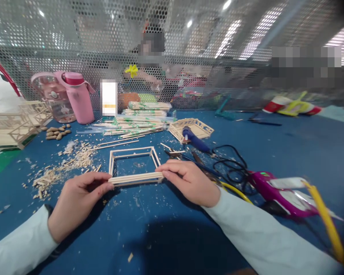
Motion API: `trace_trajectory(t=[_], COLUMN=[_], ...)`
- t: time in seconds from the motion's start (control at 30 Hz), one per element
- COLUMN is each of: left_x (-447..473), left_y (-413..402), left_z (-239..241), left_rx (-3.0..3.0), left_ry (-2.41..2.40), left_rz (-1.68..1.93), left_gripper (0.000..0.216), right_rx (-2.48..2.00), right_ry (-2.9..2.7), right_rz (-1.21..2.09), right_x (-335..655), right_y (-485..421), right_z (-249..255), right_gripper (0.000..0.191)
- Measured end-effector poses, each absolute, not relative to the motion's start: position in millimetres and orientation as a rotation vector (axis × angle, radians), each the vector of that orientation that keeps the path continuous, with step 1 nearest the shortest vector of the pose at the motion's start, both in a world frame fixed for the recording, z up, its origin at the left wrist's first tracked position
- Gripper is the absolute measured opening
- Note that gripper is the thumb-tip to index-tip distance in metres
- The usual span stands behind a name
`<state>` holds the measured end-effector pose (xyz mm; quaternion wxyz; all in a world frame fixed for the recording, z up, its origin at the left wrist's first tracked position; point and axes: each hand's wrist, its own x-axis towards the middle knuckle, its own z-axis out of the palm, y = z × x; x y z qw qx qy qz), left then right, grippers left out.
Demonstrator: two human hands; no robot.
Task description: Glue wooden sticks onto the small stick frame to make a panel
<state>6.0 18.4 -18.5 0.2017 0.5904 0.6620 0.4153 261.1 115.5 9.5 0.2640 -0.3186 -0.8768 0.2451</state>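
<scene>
A small rectangular frame of wooden sticks (132,152) lies on the blue table in front of me. Along its near side runs a row of a few parallel wooden sticks (136,178). My left hand (81,196) pinches the left end of these sticks between thumb and fingers. At their right end, my right hand (190,181) grips them the same way, close to the frame's near right corner. Whether the sticks are fixed to the frame or only held against it, I cannot tell.
Stick scraps (54,173) litter the left. Bagged sticks (143,118), peanuts (55,131) and a pink bottle (79,99) stand behind. A blue-handled tool (199,141) rests by a hexagonal stick tray (200,128). A purple glue gun (278,193) lies right. A perforated metal screen (103,42) rises behind.
</scene>
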Motion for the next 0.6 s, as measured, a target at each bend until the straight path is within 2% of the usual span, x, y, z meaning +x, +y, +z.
trace_trajectory(t=[0.27,0.6], left_x=[7.3,-1.5], left_y=[17.6,17.1], left_z=[-14.1,-21.6], left_rx=[1.636,1.832], left_ry=[1.829,1.850], left_rz=[1.172,1.155], left_gripper=[0.030,0.024], right_rx=[-1.010,-1.057], right_ry=[-2.155,-2.079], right_rz=[0.879,1.004], right_x=[265.8,267.7], right_y=[110.7,110.5], right_z=[4.9,6.8], right_gripper=[0.008,0.006])
